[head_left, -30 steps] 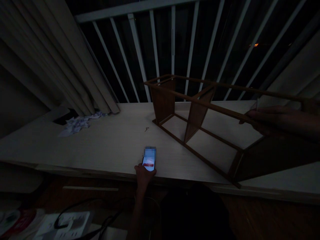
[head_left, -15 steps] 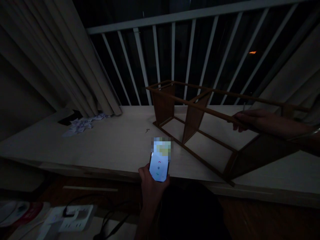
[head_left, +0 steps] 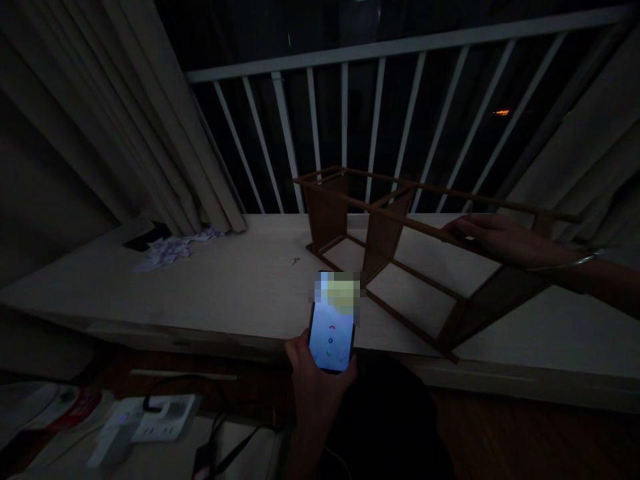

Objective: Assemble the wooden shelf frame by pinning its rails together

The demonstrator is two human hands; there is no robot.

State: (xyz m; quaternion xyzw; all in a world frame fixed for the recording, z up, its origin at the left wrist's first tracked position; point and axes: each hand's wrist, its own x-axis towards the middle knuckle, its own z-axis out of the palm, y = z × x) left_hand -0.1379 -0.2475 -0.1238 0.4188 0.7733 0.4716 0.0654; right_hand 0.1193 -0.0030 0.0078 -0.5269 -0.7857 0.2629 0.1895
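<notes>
The table (head_left: 225,287) carries one frame (head_left: 383,237) with three upright panels (head_left: 326,217) along its right half, one heap of scraps (head_left: 170,248) at its back left corner, and one tiny dark bit (head_left: 296,261) near its middle. Two hands show: the left hand (head_left: 317,380) with one phone (head_left: 331,333) at the front edge, and the right hand (head_left: 493,237) with one bangle (head_left: 565,263). Around the table there are one railing (head_left: 345,57), two curtains (head_left: 150,133) and one power strip (head_left: 160,417).

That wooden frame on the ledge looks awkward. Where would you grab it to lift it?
I would grip the wooden frame by its near top rail, from above: it is a thin bar with open space beneath for fingers, and the right hand lies on it there.
</notes>
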